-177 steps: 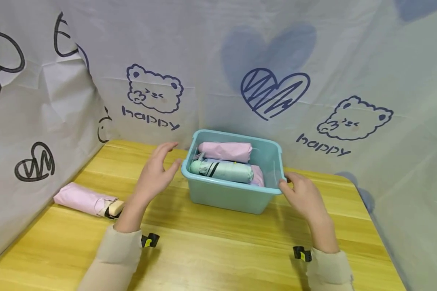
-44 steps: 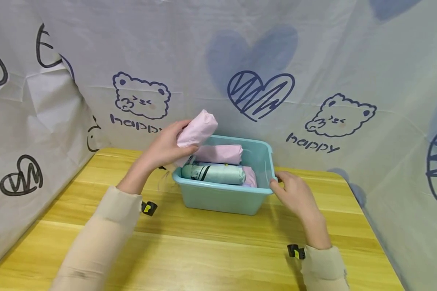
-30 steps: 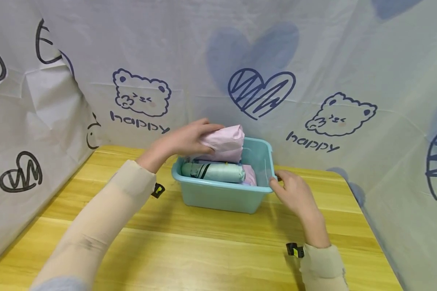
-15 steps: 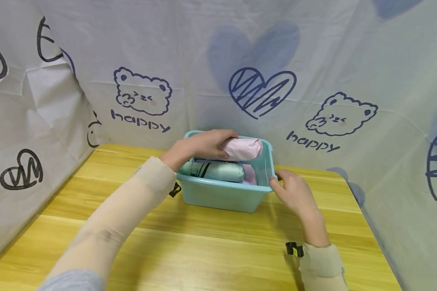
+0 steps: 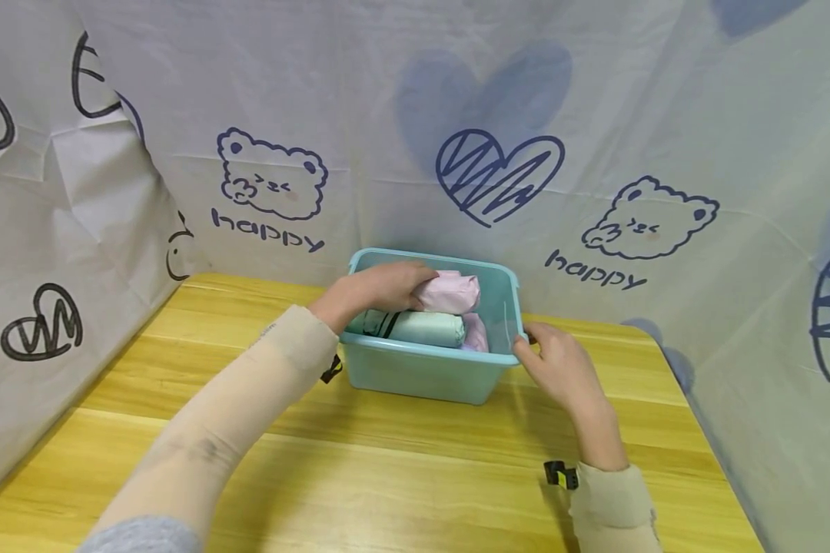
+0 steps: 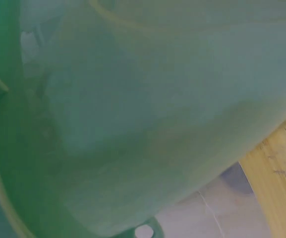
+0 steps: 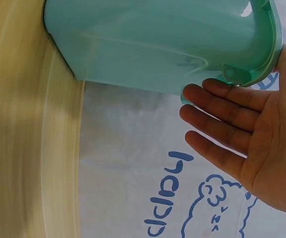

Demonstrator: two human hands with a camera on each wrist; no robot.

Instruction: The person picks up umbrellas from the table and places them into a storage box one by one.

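In the head view my left hand [image 5: 393,286] reaches down into a light-blue plastic bin [image 5: 415,374]. It grips a pink folded umbrella [image 5: 453,293], which lies over the things at the bin's rear. Just in front of it is a mint-green folded umbrella [image 5: 429,329] with black stripes, and a lilac-pink bundle [image 5: 476,334] shows at its right end. My right hand [image 5: 562,365] pinches the bin's right rim; the right wrist view shows its fingers [image 7: 222,119] stretched under the rim, with the thumb mostly hidden. The bin's wall [image 6: 157,89] fills most of the left wrist view.
The bin stands near the back edge of a yellow wood-grain table [image 5: 387,476]. A pale cloth [image 5: 387,115] with hearts and bears hangs right behind it, and more cloth closes off the left and right sides.
My left hand took the pink umbrella from the table's left, carried it over the bin and lowered it inside. The back pink umbrella is now covered. My right hand stays at the rim.
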